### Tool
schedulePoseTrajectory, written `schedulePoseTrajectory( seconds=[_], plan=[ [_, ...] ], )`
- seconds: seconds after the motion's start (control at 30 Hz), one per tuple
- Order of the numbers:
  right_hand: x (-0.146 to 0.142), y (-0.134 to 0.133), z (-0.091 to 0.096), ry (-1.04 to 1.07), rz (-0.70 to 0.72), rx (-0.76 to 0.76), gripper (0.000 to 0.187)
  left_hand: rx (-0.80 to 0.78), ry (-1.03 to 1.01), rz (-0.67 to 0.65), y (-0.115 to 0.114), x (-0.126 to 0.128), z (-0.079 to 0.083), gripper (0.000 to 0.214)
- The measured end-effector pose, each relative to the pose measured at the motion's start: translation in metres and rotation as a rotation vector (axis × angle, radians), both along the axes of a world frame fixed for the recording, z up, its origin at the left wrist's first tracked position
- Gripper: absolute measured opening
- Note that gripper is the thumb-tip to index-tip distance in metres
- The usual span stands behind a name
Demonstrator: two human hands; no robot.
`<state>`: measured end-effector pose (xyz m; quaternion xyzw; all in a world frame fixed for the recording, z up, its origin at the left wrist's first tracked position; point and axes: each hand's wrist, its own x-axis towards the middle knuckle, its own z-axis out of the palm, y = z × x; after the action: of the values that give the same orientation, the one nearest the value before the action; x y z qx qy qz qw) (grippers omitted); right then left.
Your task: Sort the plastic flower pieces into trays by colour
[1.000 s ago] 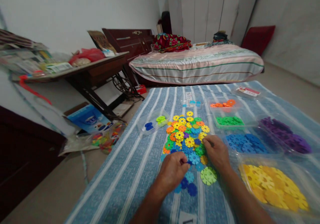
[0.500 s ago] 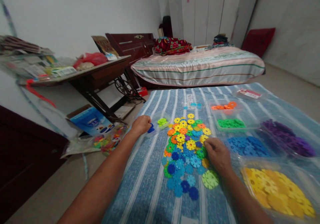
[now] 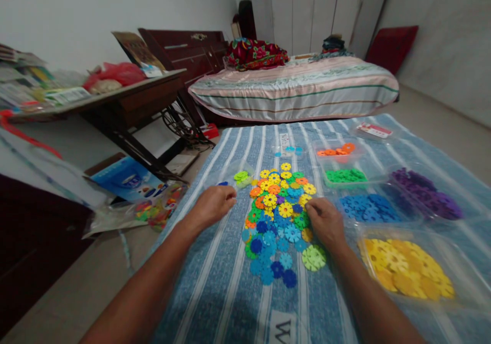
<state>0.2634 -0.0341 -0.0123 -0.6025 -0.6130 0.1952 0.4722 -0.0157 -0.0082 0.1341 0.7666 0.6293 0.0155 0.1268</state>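
Two bare hands work over a striped cloth [image 3: 215, 293], on either side of a pile of notched discs [image 3: 282, 218] lying in the middle of the near half. The pile is elongated: its long axis runs away from the person, roughly parallel to the cloth stripes, with yellow and orange discs toward the far end and blue discs toward the near end. Individual discs are round and have no long axis; most lie with a broad face upward. The left hand [image 3: 217, 205] is positioned left of the pile with fingers curled and fingertips directed right; whether it pinches a disc cannot be told. Just beyond it is a clear tray [image 3: 232, 169] with dark blue discs [image 3: 223, 184] and light green discs [image 3: 242, 177]. The right hand [image 3: 325, 222] is at the right edge of the pile, thumb and forefinger drawn close beside a yellow disc [image 3: 305, 199]; their grip cannot be told. A light green disc stack [image 3: 313, 258] lies flat nearer the person. To the right, clear containers hold orange, green, blue, purple and yellow discs; the purple discs [image 3: 425, 193] form a band slanting from far left to near right.
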Motion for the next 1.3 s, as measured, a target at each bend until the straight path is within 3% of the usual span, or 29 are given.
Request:
schedulePoseTrajectory(
  seconds=[0.1, 0.23, 0.57, 0.87, 1.07, 1.2, 1.3],
  plan=[
    [0.0, -0.001, 0.002, -0.006, 0.001, 0.008, 0.023, -0.168, -0.121, -0.13, -0.037, 0.019, -0.011, 0.015],
    [0.001, -0.001, 0.002, 0.0, 0.001, 0.015, 0.023, -0.204, -0.102, -0.117, -0.071, 0.038, -0.027, 0.008],
    [0.0, -0.002, 0.002, 0.012, -0.008, 0.02, 0.023, -0.162, -0.076, -0.019, -0.089, 0.038, -0.05, 0.018],
    [0.0, -0.003, 0.001, 0.002, -0.005, -0.003, 0.024, -0.134, -0.24, 0.053, -0.092, 0.036, -0.055, 0.007],
    [0.0, -0.003, 0.0, 0.016, -0.007, -0.006, 0.025, -0.082, -0.379, 0.043, -0.088, 0.032, -0.048, 0.014],
    [0.001, -0.003, -0.001, 0.001, 0.0, -0.001, 0.024, 0.046, -0.356, 0.079, -0.06, 0.014, -0.03, 0.019],
    [0.001, -0.003, -0.002, 0.004, 0.004, -0.007, 0.024, 0.174, -0.193, 0.132, -0.025, -0.006, -0.014, 0.02]
  ],
)
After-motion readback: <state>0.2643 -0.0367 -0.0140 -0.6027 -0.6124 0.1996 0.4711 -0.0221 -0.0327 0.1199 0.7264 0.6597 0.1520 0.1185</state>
